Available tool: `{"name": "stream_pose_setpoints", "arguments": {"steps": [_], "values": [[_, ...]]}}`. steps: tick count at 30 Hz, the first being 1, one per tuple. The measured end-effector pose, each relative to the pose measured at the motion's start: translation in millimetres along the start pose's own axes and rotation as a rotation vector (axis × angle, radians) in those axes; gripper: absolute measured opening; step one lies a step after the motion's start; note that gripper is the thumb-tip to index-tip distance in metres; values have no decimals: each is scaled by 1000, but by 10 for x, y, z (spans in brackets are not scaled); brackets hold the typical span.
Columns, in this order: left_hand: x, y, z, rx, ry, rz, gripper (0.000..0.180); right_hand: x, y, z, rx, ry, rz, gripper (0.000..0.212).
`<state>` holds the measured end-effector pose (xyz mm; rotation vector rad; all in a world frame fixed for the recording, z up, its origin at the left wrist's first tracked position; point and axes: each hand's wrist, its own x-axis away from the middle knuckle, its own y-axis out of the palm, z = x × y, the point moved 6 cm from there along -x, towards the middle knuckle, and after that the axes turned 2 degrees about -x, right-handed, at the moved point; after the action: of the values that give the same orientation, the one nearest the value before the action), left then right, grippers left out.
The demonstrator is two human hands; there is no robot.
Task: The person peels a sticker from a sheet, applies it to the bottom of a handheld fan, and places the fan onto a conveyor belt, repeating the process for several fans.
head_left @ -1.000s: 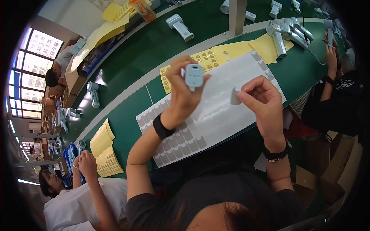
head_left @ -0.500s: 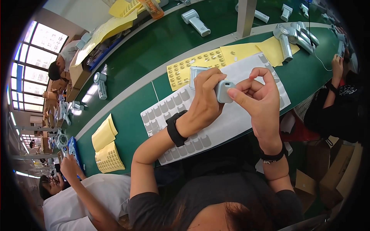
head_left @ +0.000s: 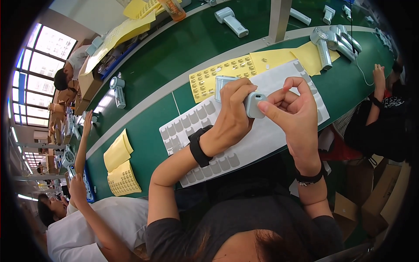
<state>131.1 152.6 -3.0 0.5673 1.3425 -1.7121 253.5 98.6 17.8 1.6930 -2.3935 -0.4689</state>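
My left hand [head_left: 235, 102] is closed round a pale blue handheld fan [head_left: 256, 106]. The rounded end of its handle, with a small port, points toward my right hand. Its head shows beyond my left fingers, and the middle is hidden by them. My right hand [head_left: 292, 109] presses its thumb on the handle end, its other fingers curled close by. Beneath both hands lies a white sheet [head_left: 270, 135] with rows of grey rounded labels, some places bare. A yellow sheet [head_left: 203, 83] with small dark labels lies just beyond it.
A green conveyor belt [head_left: 170, 56] carrying handheld fans [head_left: 231, 22] runs past a metal post [head_left: 279, 22]. More fans [head_left: 323, 48] stand at the right. Yellow sheets [head_left: 122, 170] lie at the left, beside a co-worker in white [head_left: 100, 222]. Another co-worker's hand [head_left: 379, 78] is at far right.
My hands and the fan have hardly moved. Fans on the belt have shifted to the right. At the left an arm now reaches over the belt; the right co-worker's hand has let go of a fan.
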Motion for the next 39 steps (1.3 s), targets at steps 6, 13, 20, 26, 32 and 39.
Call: {"name": "stream_pose_setpoints", "arguments": {"steps": [6,13,20,26,32,39], "values": [[3,-9,4,-20,10,5,73,2,21,5,6,0,11,46],[5,-19,16,-22,12,32,71,61,72,-71,196,-103,52,46],[-64,-116,-6,-2,60,18,67,-39,-110,-45,573,-93,13,40],[-345,-150,-527,-14,32,-57,63,-43,-532,225,707,-49,-85,25],[-340,-164,-1715,-580,68,-331,54,-10,-1649,85,1121,-362,269,12],[-27,-177,-2647,-930,6,-509,63,147,-1770,89,1108,-353,227,15]]}}
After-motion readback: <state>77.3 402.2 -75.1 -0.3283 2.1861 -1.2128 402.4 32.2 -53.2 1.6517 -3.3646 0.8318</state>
